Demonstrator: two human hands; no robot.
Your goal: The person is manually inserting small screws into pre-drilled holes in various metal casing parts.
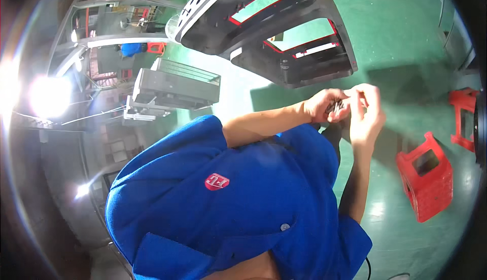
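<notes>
- Cupped left hand (324, 105), palm turned up, holding a small heap of little dark-grey, metallic-looking pieces (336, 106) between palm and curled fingers; pieces too small for telling their exact kind.
- Raised right hand (366, 115), just beside the left one, with fingertips drawn narrow close to the left fingers; cannot tell whether any piece is pinched there, nor whether both hands really touch.
- Most important in space: pieces to the left of the right hand, resting inside the left palm; left hand therefore the nearer one, with only the left fingers lying between right hand and heap.
- About long axis of the pieces: seemingly pointing in mixed ways; cannot tell one common direction.
- Beyond both hands, toward the upper edge of the view: big dark-grey, plastic-looking panel (248, 36) with rectangular openings edged in red, their long sides sloping upward to the right; near both hands, yet seemingly apart from them; cannot tell which hand is nearer to it.
- Lower and to the right of the right hand, well apart: red plastic stool (433, 194) with an opening in it, on smooth green floor (390, 239).
- Far left of the left hand: grey, box-shaped, metal-looking unit (175, 88) with slatted upper side.
</notes>
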